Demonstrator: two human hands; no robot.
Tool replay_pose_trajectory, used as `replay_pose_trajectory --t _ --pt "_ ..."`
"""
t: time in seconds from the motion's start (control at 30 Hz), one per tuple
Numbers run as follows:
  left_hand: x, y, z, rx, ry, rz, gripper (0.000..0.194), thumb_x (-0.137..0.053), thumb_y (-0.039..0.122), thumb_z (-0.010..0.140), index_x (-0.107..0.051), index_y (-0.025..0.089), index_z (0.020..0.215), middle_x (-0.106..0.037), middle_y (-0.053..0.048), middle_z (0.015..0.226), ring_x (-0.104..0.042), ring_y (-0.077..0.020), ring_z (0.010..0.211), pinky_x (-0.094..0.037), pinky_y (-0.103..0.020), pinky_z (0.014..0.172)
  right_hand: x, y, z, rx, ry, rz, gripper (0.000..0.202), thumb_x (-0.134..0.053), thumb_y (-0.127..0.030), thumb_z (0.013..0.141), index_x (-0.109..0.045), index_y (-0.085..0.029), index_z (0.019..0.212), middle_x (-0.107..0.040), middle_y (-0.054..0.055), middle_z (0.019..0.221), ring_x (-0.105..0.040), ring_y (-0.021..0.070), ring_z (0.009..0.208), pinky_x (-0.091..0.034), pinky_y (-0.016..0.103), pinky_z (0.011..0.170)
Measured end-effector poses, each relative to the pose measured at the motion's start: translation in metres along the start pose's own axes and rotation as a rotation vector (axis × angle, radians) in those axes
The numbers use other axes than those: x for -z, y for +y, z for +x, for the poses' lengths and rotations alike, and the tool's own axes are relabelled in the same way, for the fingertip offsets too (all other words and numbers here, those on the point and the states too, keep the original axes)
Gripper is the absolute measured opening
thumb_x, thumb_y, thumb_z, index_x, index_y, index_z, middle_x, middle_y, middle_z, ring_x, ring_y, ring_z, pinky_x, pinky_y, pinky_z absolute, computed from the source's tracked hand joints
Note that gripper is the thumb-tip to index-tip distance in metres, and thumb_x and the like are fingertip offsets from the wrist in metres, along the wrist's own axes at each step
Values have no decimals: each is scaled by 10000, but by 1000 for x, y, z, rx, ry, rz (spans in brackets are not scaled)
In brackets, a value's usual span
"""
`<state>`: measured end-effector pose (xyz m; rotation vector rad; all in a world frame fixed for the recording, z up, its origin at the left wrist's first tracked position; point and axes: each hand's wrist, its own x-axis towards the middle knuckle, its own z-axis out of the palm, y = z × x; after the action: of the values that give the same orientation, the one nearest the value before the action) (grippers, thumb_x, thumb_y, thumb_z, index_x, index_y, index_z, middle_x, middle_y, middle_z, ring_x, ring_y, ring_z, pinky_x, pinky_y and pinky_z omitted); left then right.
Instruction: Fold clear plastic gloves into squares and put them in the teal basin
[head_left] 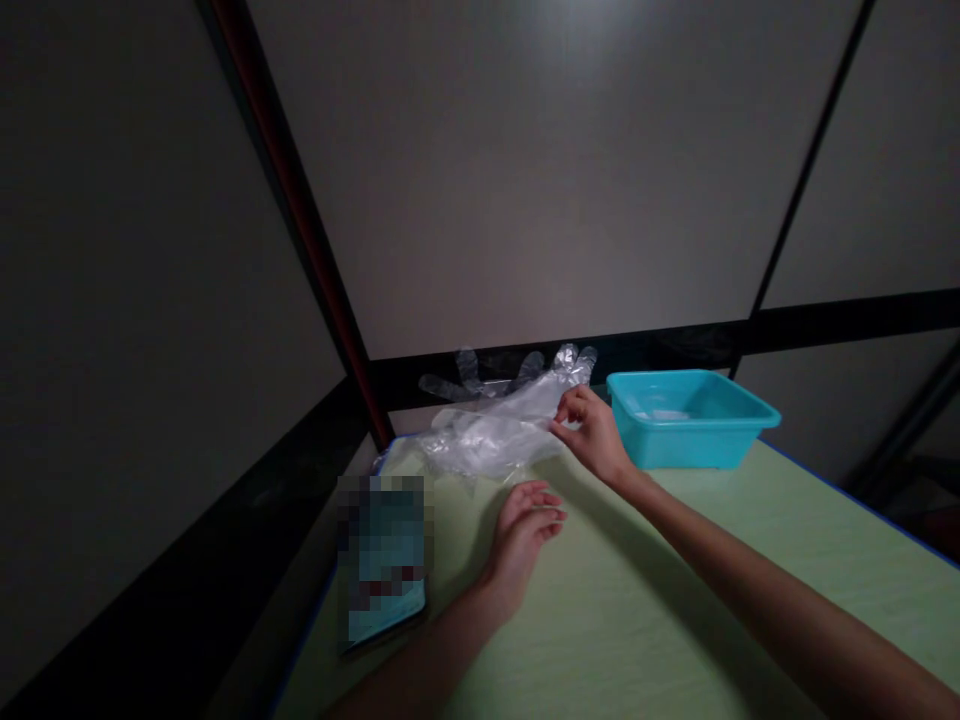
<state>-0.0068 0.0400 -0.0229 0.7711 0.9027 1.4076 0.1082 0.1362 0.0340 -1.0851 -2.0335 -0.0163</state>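
Clear plastic disposable gloves (487, 440) lie in a loose, overlapping heap at the far end of the table, their thin fingers sticking up toward the wall. My right hand (589, 430) pinches the right edge of one plastic glove between thumb and fingertips. Lower down and nearer to me, my left hand (525, 525) hovers above the tabletop with its fingers slightly bent and apart, holding nothing. How many gloves are in the heap I cannot tell.
A turquoise plastic basin (690, 440) stands at the right rear of the light green table (600, 620); something pale lies inside it. On the left is a flat item with a blurred-out surface (386, 560). Wall panels (540, 200) rise behind the table.
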Motion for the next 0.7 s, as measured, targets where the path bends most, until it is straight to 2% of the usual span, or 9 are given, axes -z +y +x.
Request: replay_pose_trajectory --t 0.07,0.13,0.2,0.27,0.4,0.53,0.6,0.7 --pt "-1 3 1 22 20 -100 323 -555 76 580 -500 168 885 -604 -28 828 -589 -141 767 -427 -250 718 18 1 -24 177 -35 109 76 -521 -191 775 -569 -156 728 -536 68 888 -510 180 835 -405 299 715" --pt "-1 5 3 36 20 -170 319 -513 49 583 -503 175 876 -611 -33 872 -587 -145 825 -422 -266 783 34 2 -51 296 -157 82 125 -452 -173 814 -577 -170 813 -537 93 1022 -486 214 930 -383 361 770" --pt "-1 4 5 49 21 -183 348 -487 26 580 -508 180 892 -613 -29 895 -588 -140 833 -421 -268 805 45 3 -74 313 -270 115 163 -402 -150 834 -558 -175 875 -503 101 1148 -451 225 1022 -356 397 836" --pt "0 3 6 65 34 -182 417 -490 9 577 -499 192 952 -606 -28 926 -589 -141 836 -426 -270 805 53 4 -91 261 -359 220 194 -350 -158 860 -532 -178 924 -493 99 1188 -450 209 1051 -346 392 878" --pt "1 -1 6 49 47 -225 560 -526 -20 559 -445 242 1048 -569 -6 989 -583 -148 872 -421 -291 832 60 7 -102 50 -429 462 235 -304 -254 895 -509 -189 991 -586 76 1022 -530 186 945 -393 340 835" --pt "2 -4 6 -47 -47 -166 587 -579 -24 553 -440 246 1055 -557 13 976 -559 -133 916 -400 -274 861 62 11 -100 -286 -276 861 255 -395 -370 857 -501 -193 708 -596 16 729 -583 165 708 -463 283 653" --pt "3 -5 6 -61 -67 -140 567 -603 -5 564 -440 234 1052 -547 3 996 -550 -127 927 -400 -262 858 62 12 -98 -521 -226 1147 218 -454 -373 825 -484 -198 700 -615 3 725 -603 158 637 -486 272 577" --pt "4 -5 7 -21 -2 -150 573 -611 31 596 -415 251 1088 -537 6 994 -562 -109 885 -404 -259 861 60 14 -94 -822 -128 1452 114 -465 -268 828 -494 -196 743 -663 26 829 -640 157 665 -517 266 567"
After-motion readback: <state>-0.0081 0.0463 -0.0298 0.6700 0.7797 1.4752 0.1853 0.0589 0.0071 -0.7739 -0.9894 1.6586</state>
